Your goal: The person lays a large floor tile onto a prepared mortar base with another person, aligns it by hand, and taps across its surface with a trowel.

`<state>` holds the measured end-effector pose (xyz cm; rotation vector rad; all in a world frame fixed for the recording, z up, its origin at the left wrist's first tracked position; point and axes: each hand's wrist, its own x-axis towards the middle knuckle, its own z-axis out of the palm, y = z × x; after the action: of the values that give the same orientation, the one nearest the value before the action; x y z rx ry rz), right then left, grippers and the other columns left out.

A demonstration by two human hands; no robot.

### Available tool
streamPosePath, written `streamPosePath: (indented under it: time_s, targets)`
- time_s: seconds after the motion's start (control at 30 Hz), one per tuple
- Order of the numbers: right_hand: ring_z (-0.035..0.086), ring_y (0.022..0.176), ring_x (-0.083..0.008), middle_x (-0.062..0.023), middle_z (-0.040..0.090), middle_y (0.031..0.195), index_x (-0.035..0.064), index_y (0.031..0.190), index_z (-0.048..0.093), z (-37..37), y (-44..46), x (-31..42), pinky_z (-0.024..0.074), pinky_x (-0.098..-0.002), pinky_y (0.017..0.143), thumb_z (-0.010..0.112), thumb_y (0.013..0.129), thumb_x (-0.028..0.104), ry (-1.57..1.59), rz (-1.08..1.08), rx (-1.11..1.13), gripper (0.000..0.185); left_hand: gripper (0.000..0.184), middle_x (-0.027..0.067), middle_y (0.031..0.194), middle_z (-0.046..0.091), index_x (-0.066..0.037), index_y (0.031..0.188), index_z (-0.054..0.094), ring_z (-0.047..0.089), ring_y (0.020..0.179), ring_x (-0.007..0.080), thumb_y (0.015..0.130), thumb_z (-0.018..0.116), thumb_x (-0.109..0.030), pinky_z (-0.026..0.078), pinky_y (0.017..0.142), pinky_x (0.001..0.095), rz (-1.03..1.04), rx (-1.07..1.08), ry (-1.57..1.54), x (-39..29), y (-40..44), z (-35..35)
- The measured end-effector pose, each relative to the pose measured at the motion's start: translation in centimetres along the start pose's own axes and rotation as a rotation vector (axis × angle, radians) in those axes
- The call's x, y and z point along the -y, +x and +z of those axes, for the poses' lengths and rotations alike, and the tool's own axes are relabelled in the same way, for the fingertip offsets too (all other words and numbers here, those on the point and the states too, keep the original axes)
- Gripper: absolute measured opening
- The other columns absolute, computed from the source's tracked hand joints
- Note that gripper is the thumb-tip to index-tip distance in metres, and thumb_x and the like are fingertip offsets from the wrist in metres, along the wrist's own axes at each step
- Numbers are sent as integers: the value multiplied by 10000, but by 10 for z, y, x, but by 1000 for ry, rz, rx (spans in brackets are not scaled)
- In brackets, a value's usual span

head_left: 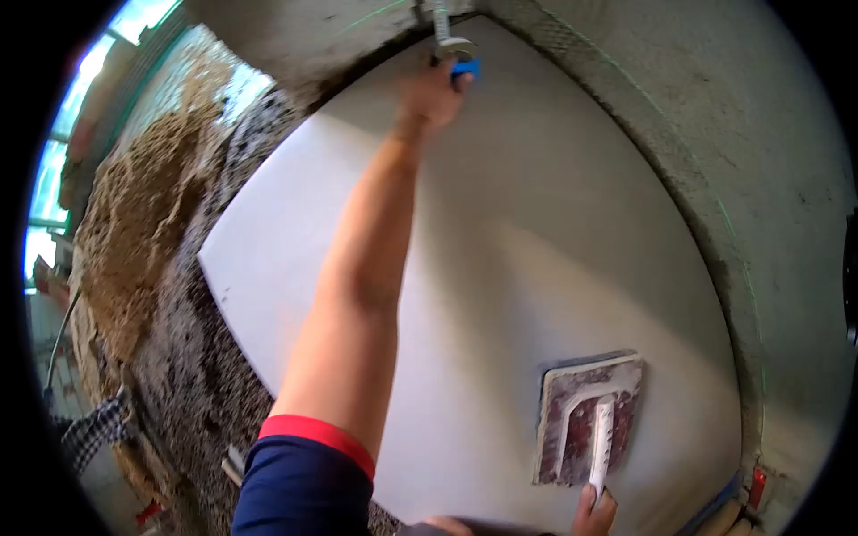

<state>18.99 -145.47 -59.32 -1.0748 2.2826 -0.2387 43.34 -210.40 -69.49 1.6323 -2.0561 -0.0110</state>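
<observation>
My left hand reaches out to the far corner of a large pale slab, its fingers closed on what looks like a blue-and-silver tape measure. A narrow marked strip rises from it toward the wall; the hand is slightly blurred. Near the slab's close right side, a rectangular float with a worn plaster-smeared back rests on the surface. My right hand grips the lower end of its white handle, partly cut off by the frame's bottom edge.
Rough dark mortar borders the slab's left side, with a heap of sand beyond it. Concrete walls bound the far and right sides, crossed by thin green lines. A checkered sleeve shows at the lower left.
</observation>
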Motion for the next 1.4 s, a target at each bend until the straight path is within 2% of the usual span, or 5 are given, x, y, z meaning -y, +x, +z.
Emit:
streamPosePath:
  time_s: [0.17,0.63,0.77,0.93,1.4]
  targets:
    - [436,553,-249,-168,469,592,-67,768,532,-9,7,21,367,-427,544,442,976,387,46,-33,-9,508,491,270,1272,481,-95,1219,504,448,1193,452,824,643,-351,420,963,497,-143,-82,-95,13,-94,-67]
    - [523,586,-261,-173,542,619,-86,817,592,-19,7,35,418,-422,599,421,937,573,100,18,76,692,533,343,1231,456,-47,1239,431,442,1160,474,849,628,-353,355,1005,494,-634,-173,97,167,-301,-216]
    - [565,608,-321,-209,570,640,-95,804,594,-22,6,44,428,-448,612,434,926,584,36,76,44,708,779,377,1423,231,-44,1436,201,253,1325,500,865,615,-377,250,1105,481,-592,-152,135,132,-309,-230]
    - [596,656,-399,-272,574,666,-102,768,588,-23,4,47,428,-472,620,428,920,595,11,33,27,731,769,291,1524,35,124,1434,109,32,1427,407,973,199,-485,57,1167,464,-532,334,341,6,-441,-241]
    - [631,699,-377,-286,619,774,-125,930,608,-5,32,14,510,-437,664,413,885,672,-18,103,13,821,747,291,1517,117,93,1435,194,42,1433,394,924,379,-419,29,1161,466,-451,287,138,-69,-501,-251]
